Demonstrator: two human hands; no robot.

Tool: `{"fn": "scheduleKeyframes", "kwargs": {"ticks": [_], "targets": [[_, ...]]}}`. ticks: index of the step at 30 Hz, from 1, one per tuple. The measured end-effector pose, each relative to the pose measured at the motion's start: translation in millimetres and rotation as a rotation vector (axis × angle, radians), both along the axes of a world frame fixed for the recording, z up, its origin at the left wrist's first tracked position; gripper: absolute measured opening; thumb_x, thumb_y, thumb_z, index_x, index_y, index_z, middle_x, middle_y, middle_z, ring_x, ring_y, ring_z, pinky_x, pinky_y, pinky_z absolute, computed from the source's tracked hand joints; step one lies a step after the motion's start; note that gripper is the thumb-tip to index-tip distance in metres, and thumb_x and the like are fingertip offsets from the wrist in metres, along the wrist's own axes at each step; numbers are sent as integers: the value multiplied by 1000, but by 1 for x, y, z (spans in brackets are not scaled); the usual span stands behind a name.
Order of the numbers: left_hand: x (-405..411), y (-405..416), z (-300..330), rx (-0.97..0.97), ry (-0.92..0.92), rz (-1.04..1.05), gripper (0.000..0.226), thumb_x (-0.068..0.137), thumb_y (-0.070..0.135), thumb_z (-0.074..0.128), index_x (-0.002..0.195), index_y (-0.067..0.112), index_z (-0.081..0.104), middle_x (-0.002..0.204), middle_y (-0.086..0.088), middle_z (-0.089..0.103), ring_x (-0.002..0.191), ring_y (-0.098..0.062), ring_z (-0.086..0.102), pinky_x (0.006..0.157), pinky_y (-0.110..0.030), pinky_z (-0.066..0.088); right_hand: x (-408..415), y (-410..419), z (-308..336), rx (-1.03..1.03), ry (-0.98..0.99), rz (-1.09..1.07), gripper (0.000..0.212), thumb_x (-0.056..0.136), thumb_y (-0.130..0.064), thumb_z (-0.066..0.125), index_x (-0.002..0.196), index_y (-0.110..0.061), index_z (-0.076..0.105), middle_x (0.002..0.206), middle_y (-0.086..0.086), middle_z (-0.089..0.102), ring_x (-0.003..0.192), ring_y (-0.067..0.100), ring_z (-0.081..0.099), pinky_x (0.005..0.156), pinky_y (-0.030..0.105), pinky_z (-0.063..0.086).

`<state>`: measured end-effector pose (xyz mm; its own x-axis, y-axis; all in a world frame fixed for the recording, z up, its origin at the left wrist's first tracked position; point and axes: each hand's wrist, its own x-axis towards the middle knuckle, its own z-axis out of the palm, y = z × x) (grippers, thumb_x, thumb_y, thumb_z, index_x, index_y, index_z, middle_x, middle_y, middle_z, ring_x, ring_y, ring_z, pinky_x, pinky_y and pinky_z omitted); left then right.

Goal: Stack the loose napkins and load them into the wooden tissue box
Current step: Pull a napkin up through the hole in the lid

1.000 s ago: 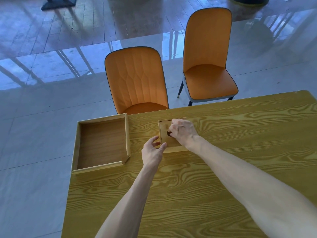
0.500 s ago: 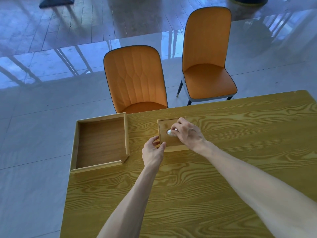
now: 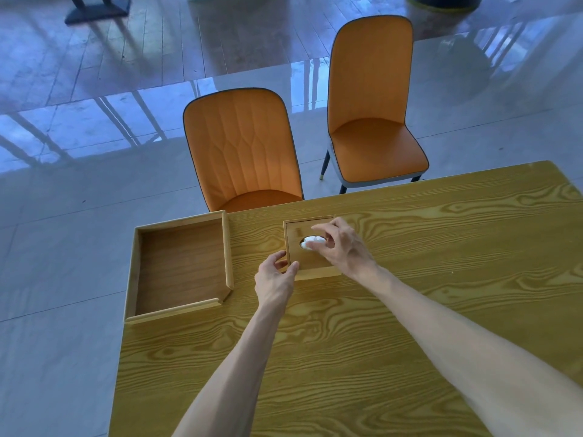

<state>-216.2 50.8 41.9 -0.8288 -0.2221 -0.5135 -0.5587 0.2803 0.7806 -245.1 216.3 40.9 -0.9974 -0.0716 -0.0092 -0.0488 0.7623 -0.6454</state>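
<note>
The head camera is looking down on a yellow-brown wood-grain bench (image 3: 362, 326), with both of the person's bare forearms reaching away from the near edge.

A small square wooden tissue box (image 3: 310, 247) is sitting on the bench towards its far edge, with an oval opening in its top panel. A white bunched napkin (image 3: 310, 242) is poking up out of that opening.

The right hand (image 3: 342, 247) is resting over the right part of the box top. Its grip is nearly closed, with thumb and forefinger pinching the white napkin at the opening, while the other fingers are curling loosely above the lid.

The left hand (image 3: 274, 280) is at the box's near left corner. Its grip is partly open, the fingertips and thumb touching the box's left side and near edge without wrapping round it.

To the left, near the bench's left edge, a larger shallow wooden tray (image 3: 181, 266) with low walls is lying well apart from the box.

Beyond the far edge, two orange padded chairs (image 3: 243, 152) are standing on a glossy grey tiled floor (image 3: 63, 216).
</note>
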Motion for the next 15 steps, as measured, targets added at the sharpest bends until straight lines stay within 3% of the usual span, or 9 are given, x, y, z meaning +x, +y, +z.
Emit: {"fn": "scheduleKeyframes", "kwargs": {"ticks": [3,6,12,15], "targets": [[1,0,0,-12,1,-4,49,85,26,76,132,23,62,118,-2,72,99,-21,70,89,-45,59,-6,-10,7,188,29,24,34,87,-40,69,113,-17,73,105,4,59,85,19,65,70,31,57],[1,0,1,-17,4,-3,48,85,27,76,132,22,62,118,-2,72,100,-21,70,89,-45,58,-6,-14,7,249,76,20,25,88,-33,69,104,-15,76,102,6,63,84,21,66,69,29,57],[1,0,0,-24,7,-10,47,86,27,75,131,24,62,118,-1,72,98,-20,71,89,-46,59,2,-5,-5,6,105,-134,19,88,-26,70,100,-13,76,97,5,60,78,11,54,73,28,53],[1,0,0,-24,1,-10,48,86,27,75,131,24,62,119,-1,72,98,-20,70,89,-46,59,7,-1,-9,-167,67,-191,17,91,-27,67,98,-13,74,97,2,58,78,9,56,76,24,52]]}}
